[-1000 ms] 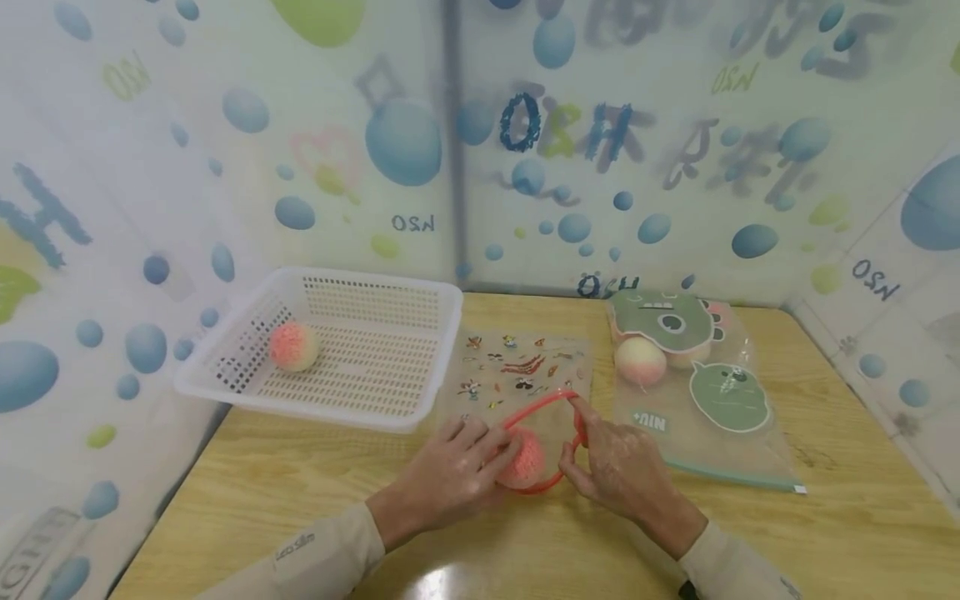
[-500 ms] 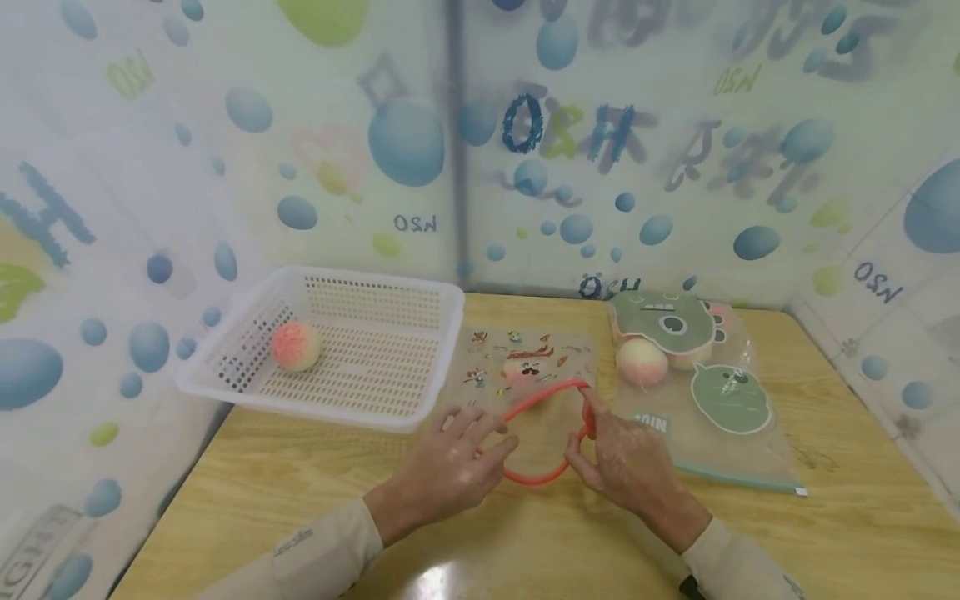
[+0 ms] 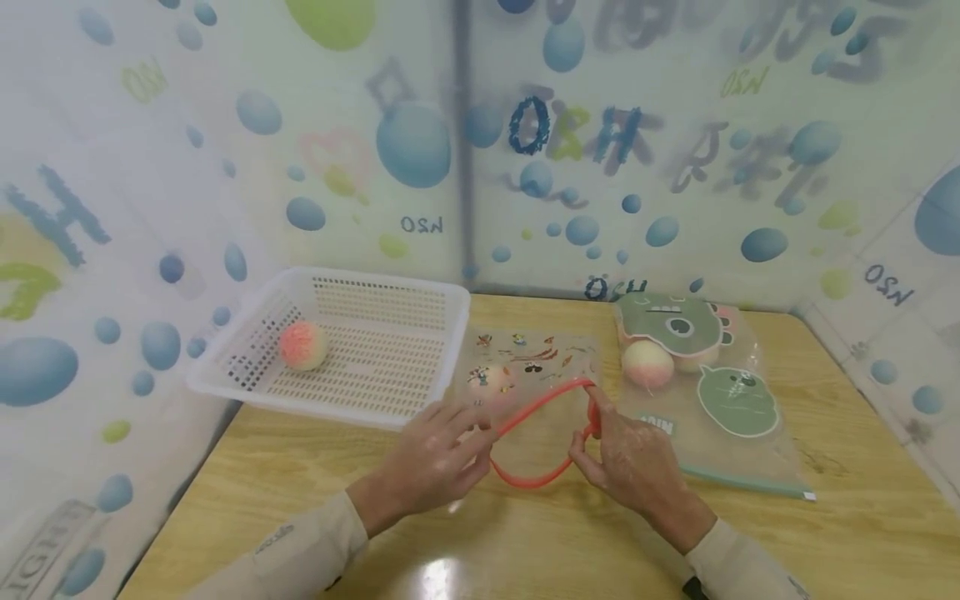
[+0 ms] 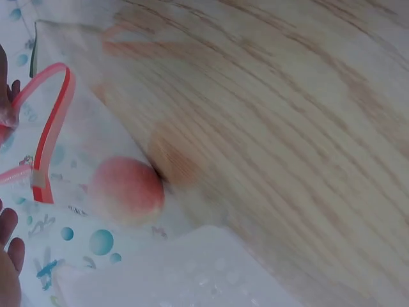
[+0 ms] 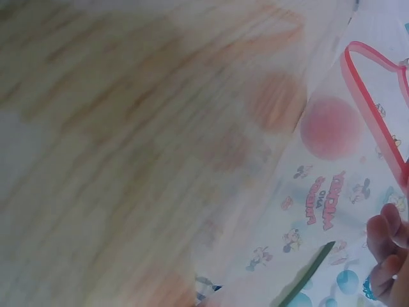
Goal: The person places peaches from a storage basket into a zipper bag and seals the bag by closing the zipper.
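A clear zip bag [image 3: 558,354] with small cartoon prints lies in the middle of the table, its red-edged mouth [image 3: 536,482] spread wide towards me. A round pink and cream peach [image 3: 489,380] is inside the bag, under the printed film; it shows pinker in the left wrist view [image 4: 126,190]. My right hand [image 3: 637,458] pinches the right end of the red edge between forefinger and thumb. At the mouth's left end is my left hand [image 3: 435,458], fingers loosely bent; in the left wrist view its fingertips are apart from the red corner.
A white plastic basket [image 3: 367,412] with one peach [image 3: 303,346] stands at the back left. On the right lies a second clear zip bag [image 3: 712,454] with green animal prints and peaches [image 3: 648,364] inside. A patterned wall [image 3: 577,192] rises behind the table.
The peach has gone from my left hand at the bag's mouth to deep inside the bag, rolling to its left side. My left hand has drawn slightly left; my right hand keeps its hold.
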`<state>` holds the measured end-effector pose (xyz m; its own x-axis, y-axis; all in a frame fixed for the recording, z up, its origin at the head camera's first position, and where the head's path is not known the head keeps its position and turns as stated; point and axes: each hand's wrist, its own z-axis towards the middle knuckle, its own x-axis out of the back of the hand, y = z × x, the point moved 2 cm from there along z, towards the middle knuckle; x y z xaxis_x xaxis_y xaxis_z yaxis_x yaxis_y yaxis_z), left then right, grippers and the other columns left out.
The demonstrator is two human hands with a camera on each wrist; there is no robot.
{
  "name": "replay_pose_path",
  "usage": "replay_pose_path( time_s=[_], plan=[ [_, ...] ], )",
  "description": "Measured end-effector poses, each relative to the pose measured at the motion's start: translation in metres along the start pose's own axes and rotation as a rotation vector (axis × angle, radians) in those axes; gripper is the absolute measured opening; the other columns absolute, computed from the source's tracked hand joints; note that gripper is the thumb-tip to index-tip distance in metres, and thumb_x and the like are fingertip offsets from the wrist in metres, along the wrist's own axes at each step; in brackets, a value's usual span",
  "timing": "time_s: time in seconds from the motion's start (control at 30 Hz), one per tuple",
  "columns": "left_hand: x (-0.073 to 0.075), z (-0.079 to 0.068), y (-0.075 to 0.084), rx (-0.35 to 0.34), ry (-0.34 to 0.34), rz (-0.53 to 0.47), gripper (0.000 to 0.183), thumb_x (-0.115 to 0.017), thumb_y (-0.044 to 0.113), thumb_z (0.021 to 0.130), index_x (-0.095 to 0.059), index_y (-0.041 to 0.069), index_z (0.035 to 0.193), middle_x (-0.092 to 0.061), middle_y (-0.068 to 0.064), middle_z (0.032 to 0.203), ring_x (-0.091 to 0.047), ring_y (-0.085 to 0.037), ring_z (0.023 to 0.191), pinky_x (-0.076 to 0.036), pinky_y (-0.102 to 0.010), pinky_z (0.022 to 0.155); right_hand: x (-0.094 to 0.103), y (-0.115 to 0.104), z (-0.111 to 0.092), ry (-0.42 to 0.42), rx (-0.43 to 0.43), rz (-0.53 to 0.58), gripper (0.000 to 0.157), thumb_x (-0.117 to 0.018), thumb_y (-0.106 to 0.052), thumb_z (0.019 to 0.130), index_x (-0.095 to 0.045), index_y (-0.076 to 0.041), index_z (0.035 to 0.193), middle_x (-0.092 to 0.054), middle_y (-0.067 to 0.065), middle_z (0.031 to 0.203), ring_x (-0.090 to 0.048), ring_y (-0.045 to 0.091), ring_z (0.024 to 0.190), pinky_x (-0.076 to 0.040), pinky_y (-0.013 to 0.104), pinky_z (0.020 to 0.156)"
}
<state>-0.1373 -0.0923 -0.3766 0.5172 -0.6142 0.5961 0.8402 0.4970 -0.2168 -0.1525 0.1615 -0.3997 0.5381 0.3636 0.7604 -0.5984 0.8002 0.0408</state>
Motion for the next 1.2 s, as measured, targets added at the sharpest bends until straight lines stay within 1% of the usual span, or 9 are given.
replay_pose_path(
  time_s=[0.07,0.2,0.3,0.47,0.53,0.7,0.93,1.0,1.2],
  plan=[
    [0.003,-0.001,-0.003,0.024,-0.009,-0.011,0.021,-0.051,0.016,0.076,-0.068,0.009,0.087,-0.06,-0.003,0.089,-0.058,-0.018,0.074,-0.043,-0.028,0.055,0.0,0.0,-0.001,0.004,-0.004,-0.002,0.064,-0.044,-0.036,0.079,-0.039,0.003,0.13,-0.046,-0.002,0.056,-0.028,0.006,0.039,-0.018,0.015,0.033],
    [0.008,-0.004,-0.009,0.067,-0.037,-0.026,0.022,-0.054,0.015,0.075,-0.069,0.008,0.089,-0.061,-0.003,0.09,-0.059,-0.017,0.072,-0.047,-0.03,0.057,-0.001,-0.001,-0.001,-0.001,-0.011,-0.003,0.063,-0.042,-0.037,0.08,-0.039,0.003,0.129,-0.046,-0.001,0.056,-0.029,0.006,0.039,-0.018,0.016,0.033],
    [0.013,-0.007,-0.016,0.082,-0.046,-0.029,0.024,-0.056,0.013,0.074,-0.069,0.007,0.092,-0.061,-0.002,0.088,-0.058,-0.017,0.071,-0.048,-0.029,0.058,-0.001,-0.001,-0.001,-0.008,-0.012,0.001,0.063,-0.042,-0.037,0.08,-0.04,0.003,0.129,-0.045,-0.002,0.056,-0.029,0.007,0.039,-0.019,0.017,0.033],
    [0.02,-0.011,-0.028,0.118,-0.084,-0.046,0.024,-0.06,0.01,0.071,-0.068,0.007,0.094,-0.062,-0.002,0.089,-0.058,-0.016,0.074,-0.05,-0.03,0.062,0.0,-0.001,-0.003,-0.015,-0.02,0.016,0.063,-0.045,-0.037,0.08,-0.04,0.002,0.129,-0.046,-0.002,0.057,-0.03,0.007,0.04,-0.02,0.017,0.034],
    [0.022,-0.013,-0.032,0.129,-0.09,-0.032,0.023,-0.059,0.01,0.072,-0.067,0.008,0.093,-0.061,-0.003,0.09,-0.059,-0.017,0.076,-0.05,-0.032,0.064,0.0,-0.001,-0.004,-0.02,-0.016,0.017,0.062,-0.046,-0.037,0.079,-0.041,0.002,0.128,-0.046,-0.001,0.057,-0.03,0.007,0.04,-0.02,0.017,0.034],
    [0.027,-0.018,-0.044,0.159,-0.102,0.031,0.023,-0.057,0.012,0.072,-0.066,0.008,0.092,-0.06,-0.003,0.089,-0.058,-0.019,0.073,-0.05,-0.034,0.06,0.0,-0.001,-0.005,-0.019,-0.015,0.007,0.06,-0.045,-0.037,0.08,-0.043,0.003,0.126,-0.045,-0.002,0.057,-0.03,0.007,0.041,-0.02,0.017,0.035],
    [0.035,-0.027,-0.065,0.241,-0.189,0.078,0.022,-0.06,0.015,0.074,-0.065,0.007,0.093,-0.062,-0.005,0.091,-0.06,-0.021,0.079,-0.05,-0.035,0.064,0.001,0.0,-0.005,-0.037,-0.045,0.017,0.06,-0.046,-0.037,0.081,-0.044,0.002,0.126,-0.045,-0.002,0.058,-0.03,0.008,0.041,-0.02,0.017,0.034],
    [0.037,-0.03,-0.07,0.254,-0.198,0.091,0.022,-0.06,0.016,0.074,-0.065,0.007,0.093,-0.062,-0.005,0.091,-0.06,-0.022,0.079,-0.05,-0.035,0.064,0.0,0.0,-0.005,-0.025,-0.036,0.012,0.06,-0.044,-0.037,0.081,-0.045,0.002,0.126,-0.045,-0.002,0.058,-0.03,0.008,0.041,-0.02,0.017,0.034],
    [0.042,-0.036,-0.087,0.26,-0.222,0.091,0.024,-0.058,0.015,0.075,-0.064,0.005,0.096,-0.061,-0.007,0.093,-0.059,-0.023,0.08,-0.05,-0.035,0.065,-0.002,0.001,-0.005,0.077,0.022,0.001,0.058,-0.04,-0.035,0.082,-0.047,0.005,0.123,-0.044,-0.001,0.057,-0.032,0.008,0.041,-0.023,0.02,0.031]
  ],
)
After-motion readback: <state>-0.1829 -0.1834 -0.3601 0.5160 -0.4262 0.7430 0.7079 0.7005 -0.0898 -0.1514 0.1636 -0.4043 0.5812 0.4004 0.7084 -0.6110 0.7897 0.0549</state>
